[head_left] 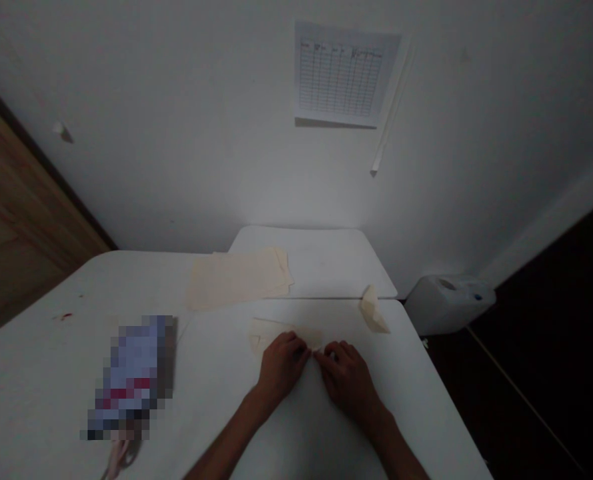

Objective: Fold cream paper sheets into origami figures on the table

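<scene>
A partly folded sheet of cream paper (pixel 266 329) lies on the white table before me, its right part between my hands. My left hand (pixel 285 360) is closed on the paper's near edge, thumb and fingers pressed together. Close by, my right hand (pixel 346 373) pinches the right end of the same sheet with curled fingers. The fingertips nearly meet and cover part of the fold. Beyond my right hand, a small folded cream paper piece (pixel 374 311) rests near the table's right edge.
A stack of flat cream paper sheets (pixel 236 277) lies at the back left. A blurred-out blue-grey item (pixel 131 367) with a strap is on the left of the white table (pixel 216 427). A white plastic jug (pixel 449 303) stands beyond the right edge. A printed chart (pixel 344 77) hangs on the wall.
</scene>
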Demonstrator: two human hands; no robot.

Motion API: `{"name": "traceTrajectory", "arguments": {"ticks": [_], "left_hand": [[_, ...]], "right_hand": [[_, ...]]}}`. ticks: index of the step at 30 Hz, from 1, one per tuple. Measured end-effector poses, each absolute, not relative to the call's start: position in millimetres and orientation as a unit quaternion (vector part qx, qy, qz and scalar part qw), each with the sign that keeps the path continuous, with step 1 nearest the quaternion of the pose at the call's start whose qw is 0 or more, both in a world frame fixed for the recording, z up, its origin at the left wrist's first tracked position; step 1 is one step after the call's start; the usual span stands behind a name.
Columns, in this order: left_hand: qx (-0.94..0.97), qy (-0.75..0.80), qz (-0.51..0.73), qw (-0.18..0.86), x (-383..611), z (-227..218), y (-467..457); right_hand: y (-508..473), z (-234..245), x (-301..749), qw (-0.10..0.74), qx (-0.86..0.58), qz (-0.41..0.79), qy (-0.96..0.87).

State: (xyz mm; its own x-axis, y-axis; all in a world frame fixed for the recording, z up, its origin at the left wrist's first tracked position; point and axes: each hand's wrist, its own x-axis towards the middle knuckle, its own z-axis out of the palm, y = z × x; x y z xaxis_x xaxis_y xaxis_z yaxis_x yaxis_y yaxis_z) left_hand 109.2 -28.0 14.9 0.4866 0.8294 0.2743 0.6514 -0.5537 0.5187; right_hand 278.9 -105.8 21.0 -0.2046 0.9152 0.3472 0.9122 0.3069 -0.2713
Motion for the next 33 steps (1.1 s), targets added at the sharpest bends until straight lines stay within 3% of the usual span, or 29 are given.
{"name": "traceTrajectory", "arguments": {"ticks": [18, 26, 33], "left_hand": [[0.847, 0.437, 0.234, 0.192, 108, 17, -25], [0.935, 0.269, 0.220, 0.070, 82, 5, -36], [0.952, 0.239, 0.187, 0.029, 79, 3, -38]], "right_hand": [[-105, 23, 274, 0.209, -0.625, -0.012, -0.752], [-104, 23, 271, 0.208, -0.637, -0.010, -0.743], [-104, 23, 270, 0.205, -0.639, -0.008, -0.742]]}}
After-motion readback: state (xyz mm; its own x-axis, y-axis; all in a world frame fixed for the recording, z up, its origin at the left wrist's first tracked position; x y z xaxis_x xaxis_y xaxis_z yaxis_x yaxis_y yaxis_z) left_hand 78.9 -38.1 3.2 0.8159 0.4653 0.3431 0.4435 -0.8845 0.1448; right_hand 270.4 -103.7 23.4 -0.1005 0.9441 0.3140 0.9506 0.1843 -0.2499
